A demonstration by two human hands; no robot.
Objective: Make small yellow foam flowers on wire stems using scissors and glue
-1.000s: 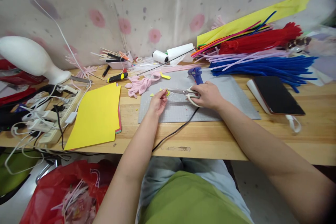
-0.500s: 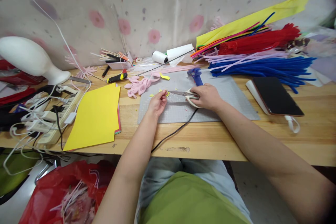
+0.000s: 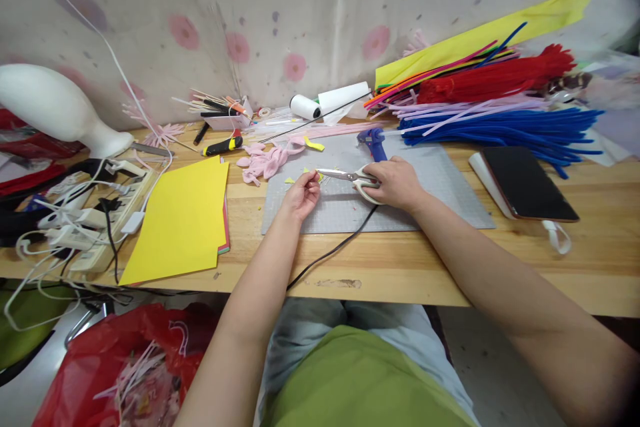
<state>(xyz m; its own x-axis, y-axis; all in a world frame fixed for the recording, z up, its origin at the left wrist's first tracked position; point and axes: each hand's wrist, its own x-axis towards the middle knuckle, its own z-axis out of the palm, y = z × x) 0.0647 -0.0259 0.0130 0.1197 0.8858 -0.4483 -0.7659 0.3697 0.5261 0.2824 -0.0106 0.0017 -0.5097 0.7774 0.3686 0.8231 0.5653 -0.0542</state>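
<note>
My right hand (image 3: 393, 182) grips the pale handles of a pair of scissors (image 3: 345, 176) over the grey cutting mat (image 3: 440, 193). The blades point left toward a small yellow scrap (image 3: 319, 177) pinched in the fingers of my left hand (image 3: 302, 194). Tiny yellow offcuts (image 3: 289, 181) lie on the mat beside that hand. A pink fuzzy pipe-cleaner shape (image 3: 265, 161) lies just left of the mat, and a blue glue gun (image 3: 373, 142) sits behind my right hand.
Yellow paper sheets (image 3: 183, 217) lie at left beside a power strip with tangled cables (image 3: 95, 213). Bundles of red, blue and lilac pipe cleaners (image 3: 500, 107) fill the back right. A dark phone (image 3: 527, 181) rests at right. A black cord (image 3: 333, 250) runs off the table edge.
Almost nothing has moved; the scissors and the left hand with the yellow scrap stay together, shifting only slightly over the mat.
</note>
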